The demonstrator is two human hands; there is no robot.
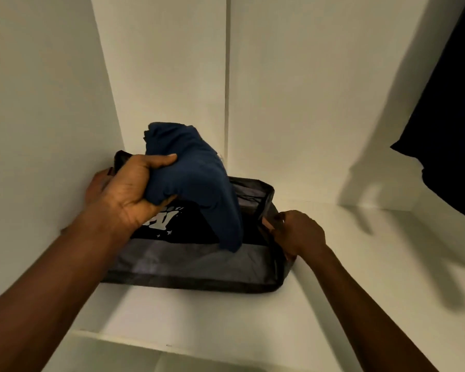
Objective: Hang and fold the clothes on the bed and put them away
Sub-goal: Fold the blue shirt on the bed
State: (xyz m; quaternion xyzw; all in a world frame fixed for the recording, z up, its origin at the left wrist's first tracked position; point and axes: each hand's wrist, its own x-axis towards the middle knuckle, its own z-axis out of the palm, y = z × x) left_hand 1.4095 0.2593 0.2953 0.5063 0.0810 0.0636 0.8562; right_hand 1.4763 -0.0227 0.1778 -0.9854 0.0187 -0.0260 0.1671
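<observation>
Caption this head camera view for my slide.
Left hand holds folded blue garment over grey fabric bin, right hand gripping its rim.

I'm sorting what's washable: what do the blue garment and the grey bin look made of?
Blue garment: soft matte knit, likely cotton jersey; it drapes and bunches limply. Grey bin: thin synthetic fabric, probably, faintly shiny; its walls sag and crease.

left hand [134,189] grips blue garment [196,178] | right hand [298,232] seemingly pinches bag [193,261] edge
</observation>
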